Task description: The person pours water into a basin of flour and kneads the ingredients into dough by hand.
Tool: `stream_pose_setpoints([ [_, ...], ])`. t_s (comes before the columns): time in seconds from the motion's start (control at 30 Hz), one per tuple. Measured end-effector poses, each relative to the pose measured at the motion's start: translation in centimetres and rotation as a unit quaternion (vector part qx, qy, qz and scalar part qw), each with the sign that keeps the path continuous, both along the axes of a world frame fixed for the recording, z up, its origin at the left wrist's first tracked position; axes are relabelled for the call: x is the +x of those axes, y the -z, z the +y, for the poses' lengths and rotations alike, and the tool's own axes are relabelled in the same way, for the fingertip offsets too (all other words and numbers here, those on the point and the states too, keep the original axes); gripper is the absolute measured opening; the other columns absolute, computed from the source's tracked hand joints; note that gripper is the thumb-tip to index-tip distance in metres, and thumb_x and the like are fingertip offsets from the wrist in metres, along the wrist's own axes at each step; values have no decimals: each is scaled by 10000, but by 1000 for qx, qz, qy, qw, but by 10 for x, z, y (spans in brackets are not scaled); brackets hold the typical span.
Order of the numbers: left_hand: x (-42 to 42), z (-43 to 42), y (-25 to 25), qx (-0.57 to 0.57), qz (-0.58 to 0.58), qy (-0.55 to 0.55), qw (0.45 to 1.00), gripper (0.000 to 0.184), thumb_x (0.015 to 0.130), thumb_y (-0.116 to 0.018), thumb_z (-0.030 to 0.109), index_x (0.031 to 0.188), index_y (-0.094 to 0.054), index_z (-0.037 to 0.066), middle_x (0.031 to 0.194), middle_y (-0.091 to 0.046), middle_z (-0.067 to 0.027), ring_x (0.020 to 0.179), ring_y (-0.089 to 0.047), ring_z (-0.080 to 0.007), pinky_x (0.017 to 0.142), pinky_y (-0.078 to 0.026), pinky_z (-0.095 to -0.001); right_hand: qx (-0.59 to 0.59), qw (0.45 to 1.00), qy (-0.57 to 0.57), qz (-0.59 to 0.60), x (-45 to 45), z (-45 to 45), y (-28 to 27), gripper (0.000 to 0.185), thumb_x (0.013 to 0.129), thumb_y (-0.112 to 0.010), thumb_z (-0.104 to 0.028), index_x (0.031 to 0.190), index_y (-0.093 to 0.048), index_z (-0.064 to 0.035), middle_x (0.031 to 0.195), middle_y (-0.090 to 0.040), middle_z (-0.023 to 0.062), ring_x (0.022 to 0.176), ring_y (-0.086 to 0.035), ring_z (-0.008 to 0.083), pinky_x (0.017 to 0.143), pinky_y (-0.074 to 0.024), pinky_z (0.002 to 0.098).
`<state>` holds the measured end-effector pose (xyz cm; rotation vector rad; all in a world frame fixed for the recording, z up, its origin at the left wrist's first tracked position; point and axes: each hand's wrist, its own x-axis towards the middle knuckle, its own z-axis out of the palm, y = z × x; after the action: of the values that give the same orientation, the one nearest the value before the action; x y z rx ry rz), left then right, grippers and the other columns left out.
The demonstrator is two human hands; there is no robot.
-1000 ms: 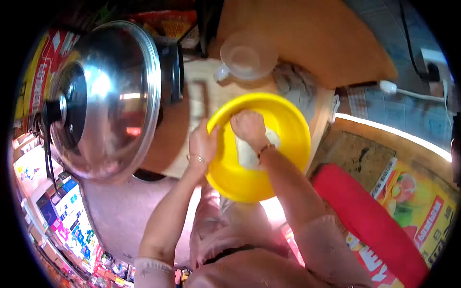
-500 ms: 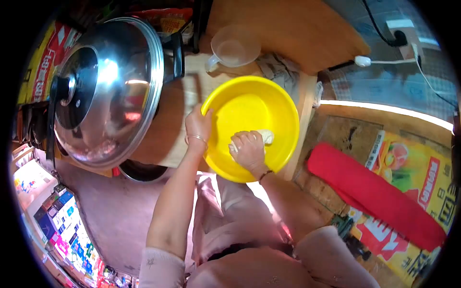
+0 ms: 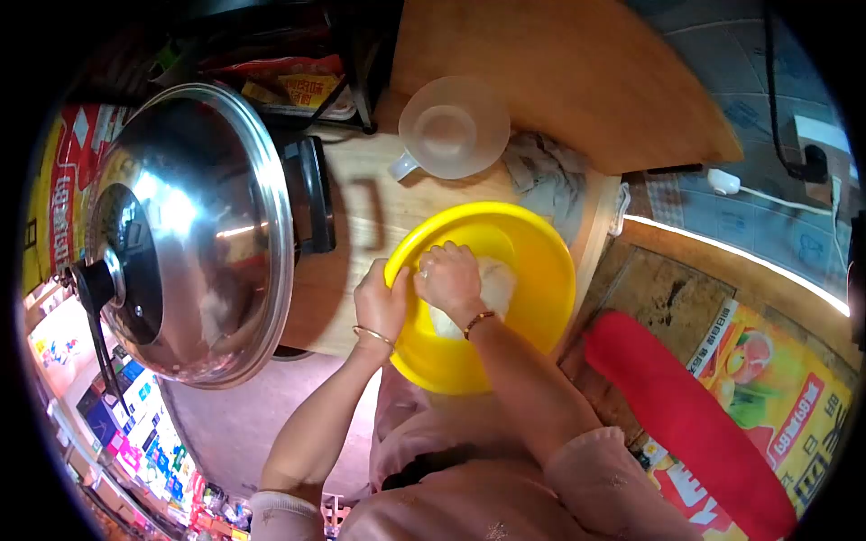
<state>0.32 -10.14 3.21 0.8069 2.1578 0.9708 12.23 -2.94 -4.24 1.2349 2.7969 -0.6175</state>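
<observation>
A yellow basin (image 3: 552, 329) stands at the edge of the wooden table, close to my body. My left hand (image 3: 380, 305) is closed over its left rim, the thumb inside the wall. In the basin lies a lump of white dough (image 3: 497, 290). My right hand (image 3: 450, 278) presses down on the dough's left part with curled fingers, which hide some of it. Bracelets circle both wrists.
A large pan with a shiny domed lid (image 3: 194, 270) occupies the left side. Behind the basin are a translucent measuring jug (image 3: 451, 135) and a grey cloth (image 3: 546, 180). At right, a long red object (image 3: 686, 415) lies on printed packaging (image 3: 803, 379).
My right hand has shifted leftward across the basin, and more of the dough shows to its right. My left hand stays on the rim. The view has tilted, putting the basin lower.
</observation>
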Motion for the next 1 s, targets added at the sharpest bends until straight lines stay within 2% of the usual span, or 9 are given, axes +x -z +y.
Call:
stream_pose_setpoints([
  [0.27, 0, -2, 4, -4, 23, 4, 1000, 177, 823, -613, 168, 837, -558, 1, 743, -602, -222, 703, -587, -398, 607, -459, -430, 29, 995, -75, 65, -11, 17, 13, 205, 666, -560, -234, 542, -627, -85, 575, -611, 97, 576, -607, 260, 634, -486, 369],
  [0.4, 3, -6, 12, 12, 68, 7, 998, 184, 808, -621, 175, 839, -567, 2, 783, -607, -232, 743, -590, -406, 642, -466, -451, -31, 999, -42, 10, -17, 24, -48, 253, 720, -550, -268, 681, -663, -45, 729, -641, 156, 705, -618, 294, 694, -486, 404],
  [0.47, 5, -6, 11, 11, 84, 12, 996, 187, 803, -625, 177, 836, -568, 2, 793, -608, -234, 752, -590, -407, 650, -466, -456, -174, 981, -81, -28, -4, 21, -82, 304, 745, -547, -308, 733, -660, -26, 771, -637, 173, 740, -610, 327, 705, -484, 422],
  [0.57, 6, -5, 10, -2, 99, 20, 995, 198, 796, -632, 186, 831, -564, 3, 819, -609, -238, 781, -589, -407, 670, -466, -457, -67, 983, -134, -106, 28, -4, -107, 328, 750, -555, -342, 803, -661, -36, 820, -643, 132, 815, -606, 297, 787, -460, 407],
  [0.67, 6, -2, 6, -11, 63, -2, 998, 200, 796, -633, 187, 848, -568, 6, 828, -610, -240, 794, -587, -408, 686, -463, -460, 24, 976, -206, -73, 83, -52, -110, 319, 747, -572, -341, 880, -650, -61, 910, -637, 87, 916, -581, 246, 880, -401, 397],
  [0.77, 8, -7, 8, -5, 56, -4, 998, 206, 796, -633, 191, 862, -571, 6, 826, -612, -235, 797, -586, -408, 696, -460, -464, -27, 972, -216, -86, 94, -55, -99, 337, 763, -575, -351, 951, -626, -76, 963, -628, 57, 1013, -537, 199, 942, -330, 409],
  [0.8, 10, -9, 6, -3, 63, -9, 998, 208, 796, -634, 192, 867, -573, 6, 824, -614, -231, 796, -587, -407, 693, -461, -461, 58, 973, -224, -2, 93, -55, -93, 313, 744, -586, -354, 895, -635, -85, 901, -633, 60, 935, -561, 203, 909, -358, 409],
  [0.93, 5, -3, 8, -5, 28, -3, 1000, 205, 798, -629, 186, 857, -562, 2, 800, -605, -234, 780, -580, -411, 675, -457, -462, 58, 982, -179, 4, 72, -45, -63, 279, 723, -595, -343, 835, -644, -92, 851, -634, 50, 868, -570, 203, 889, -367, 408],
  [1.0, 5, -3, 9, 6, 19, -3, 1000, 198, 802, -626, 180, 846, -553, 0, 781, -593, -241, 761, -573, -419, 651, -454, -461, 43, 993, -112, -1, 58, -48, -60, 220, 704, -602, -302, 784, -637, -100, 802, -623, 55, 820, -567, 205, 804, -390, 399],
])
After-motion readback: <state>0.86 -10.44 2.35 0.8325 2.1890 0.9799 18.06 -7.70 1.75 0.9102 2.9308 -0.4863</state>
